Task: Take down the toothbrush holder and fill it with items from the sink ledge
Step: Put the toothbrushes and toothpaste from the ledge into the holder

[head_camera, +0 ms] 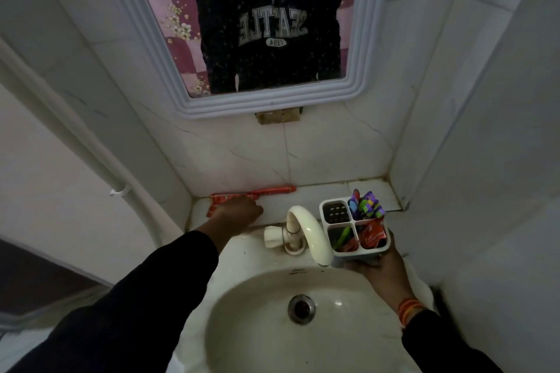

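A white toothbrush holder (pixel 354 228) with four compartments rests in my right hand (pixel 383 268), held from below over the sink's right rim. Purple and green toothbrushes stand in its far right compartment, a red packet in the near right one, green and red items in the near left one; the far left one looks empty. A red toothpaste tube (pixel 266 192) lies on the tiled ledge (pixel 321 191) against the back wall. My left hand (pixel 239 213) lies over the tube's left end with fingers curled; the grip itself is hidden.
A white curved tap (pixel 309 232) stands between my hands at the back of the white basin (pixel 242 312). A framed mirror (pixel 266 39) hangs above the ledge. Tiled walls close in on both sides, and a white pipe (pixel 100 166) runs down the left wall.
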Demonstrator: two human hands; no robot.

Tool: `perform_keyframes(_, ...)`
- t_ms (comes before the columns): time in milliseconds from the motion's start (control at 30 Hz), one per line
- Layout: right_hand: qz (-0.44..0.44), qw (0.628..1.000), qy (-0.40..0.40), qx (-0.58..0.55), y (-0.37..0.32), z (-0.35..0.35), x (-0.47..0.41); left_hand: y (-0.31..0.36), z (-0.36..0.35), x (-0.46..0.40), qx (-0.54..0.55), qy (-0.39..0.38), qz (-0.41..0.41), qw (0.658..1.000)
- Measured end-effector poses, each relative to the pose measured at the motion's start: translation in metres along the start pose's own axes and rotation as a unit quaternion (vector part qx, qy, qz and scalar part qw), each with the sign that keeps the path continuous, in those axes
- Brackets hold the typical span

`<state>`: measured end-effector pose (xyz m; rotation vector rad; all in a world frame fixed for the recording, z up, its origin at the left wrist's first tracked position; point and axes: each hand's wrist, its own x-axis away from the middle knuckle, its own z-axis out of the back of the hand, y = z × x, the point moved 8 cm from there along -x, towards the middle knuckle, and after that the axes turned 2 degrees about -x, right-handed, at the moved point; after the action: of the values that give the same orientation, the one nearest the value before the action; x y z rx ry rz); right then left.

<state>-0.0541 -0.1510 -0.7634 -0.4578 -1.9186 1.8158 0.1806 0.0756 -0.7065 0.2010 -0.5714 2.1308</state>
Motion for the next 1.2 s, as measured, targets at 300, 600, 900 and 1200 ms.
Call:
perform_keyframes(300,-0.047,0.999,0.004,-0.021,0.003,0.0,0.002,-0.012,0.1,0.02,0.44,0.223,0.067,0.867)
perform_keyframes(600,-0.026,1.0,0.007,-0.011,-0.007,-0.004,0.004,0.044,0.168,0.0,0.545,-0.076,0.082,0.831)
perform_keyframes(900,-0.007,0.999,0.008,0.041,-0.015,-0.001,0.007,0.145,0.198,-0.005,0.217,-0.173,-0.013,0.961)
perform_keyframes(1200,-0.013,0.999,0.01,0.042,-0.013,0.002,0.008,0.124,0.191,0.0,0.454,-0.152,0.078,0.874)
